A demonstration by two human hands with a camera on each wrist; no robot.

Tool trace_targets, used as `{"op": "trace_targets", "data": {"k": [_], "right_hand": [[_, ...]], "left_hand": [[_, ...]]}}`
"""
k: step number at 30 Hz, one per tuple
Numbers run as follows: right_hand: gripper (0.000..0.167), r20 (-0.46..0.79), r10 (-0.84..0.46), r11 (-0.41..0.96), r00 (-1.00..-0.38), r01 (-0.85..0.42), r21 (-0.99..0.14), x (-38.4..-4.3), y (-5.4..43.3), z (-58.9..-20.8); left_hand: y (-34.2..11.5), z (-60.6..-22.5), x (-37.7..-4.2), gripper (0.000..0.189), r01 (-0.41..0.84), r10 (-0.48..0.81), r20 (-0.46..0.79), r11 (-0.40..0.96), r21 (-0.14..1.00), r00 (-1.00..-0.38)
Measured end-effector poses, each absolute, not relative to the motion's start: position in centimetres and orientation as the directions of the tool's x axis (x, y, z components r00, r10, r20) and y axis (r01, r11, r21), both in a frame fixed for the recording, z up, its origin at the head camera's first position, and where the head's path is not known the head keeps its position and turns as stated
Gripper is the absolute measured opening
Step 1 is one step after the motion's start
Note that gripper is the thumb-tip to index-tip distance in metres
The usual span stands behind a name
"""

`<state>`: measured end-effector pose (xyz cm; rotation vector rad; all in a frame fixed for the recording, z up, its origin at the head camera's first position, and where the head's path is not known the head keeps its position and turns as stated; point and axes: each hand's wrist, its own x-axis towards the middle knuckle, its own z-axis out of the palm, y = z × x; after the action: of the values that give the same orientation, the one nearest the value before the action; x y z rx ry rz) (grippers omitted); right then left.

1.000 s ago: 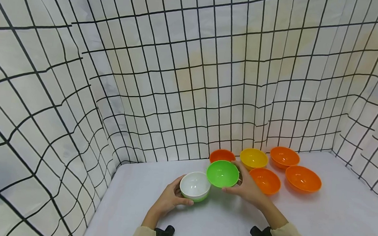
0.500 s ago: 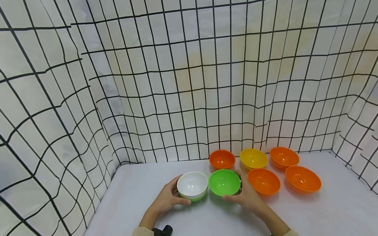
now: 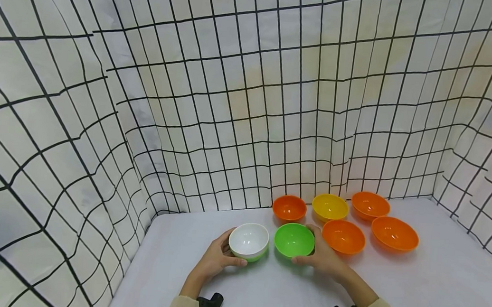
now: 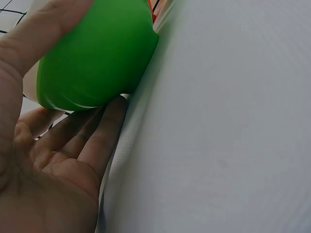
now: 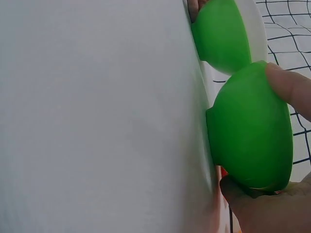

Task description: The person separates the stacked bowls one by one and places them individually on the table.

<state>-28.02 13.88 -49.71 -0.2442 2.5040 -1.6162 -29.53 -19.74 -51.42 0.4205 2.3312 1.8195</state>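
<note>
My left hand [image 3: 215,258] holds a bowl with a white inside [image 3: 249,239] around its left side, thumb in front and fingers behind. In the left wrist view its outside [image 4: 97,53] is green below a pale upper band; whether this is one bowl or two nested ones I cannot tell. To its right, a plain green bowl [image 3: 294,240] stands upright on the table, and my right hand [image 3: 324,255] grips it from its right side. The right wrist view shows this green bowl [image 5: 252,128] between thumb and fingers. A narrow gap separates the two bowls in the head view.
Behind stand a dark orange bowl [image 3: 289,208] and a yellow bowl [image 3: 330,207]. Several orange bowls, including one [image 3: 344,237] close to my right hand, sit to the right on the white table [image 3: 270,298]. A black-gridded white sheet [image 3: 249,101] encloses the back and sides.
My right hand has lowered the green bowl onto the table, moving it slightly toward me and to the right. My left hand has shifted the white-inside bowl a little left.
</note>
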Motion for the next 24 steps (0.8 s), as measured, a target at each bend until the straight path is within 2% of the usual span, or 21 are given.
{"op": "trace_targets", "data": {"k": [24], "right_hand": [[0.115,-0.089,-0.244,0.393,-0.966,-0.015,-0.919,-28.38,14.01,-49.52]], "left_hand": [[-19.83,-51.52,-29.58,0.100,0.129,0.311,0.050,0.239,0.962,-0.949]]}}
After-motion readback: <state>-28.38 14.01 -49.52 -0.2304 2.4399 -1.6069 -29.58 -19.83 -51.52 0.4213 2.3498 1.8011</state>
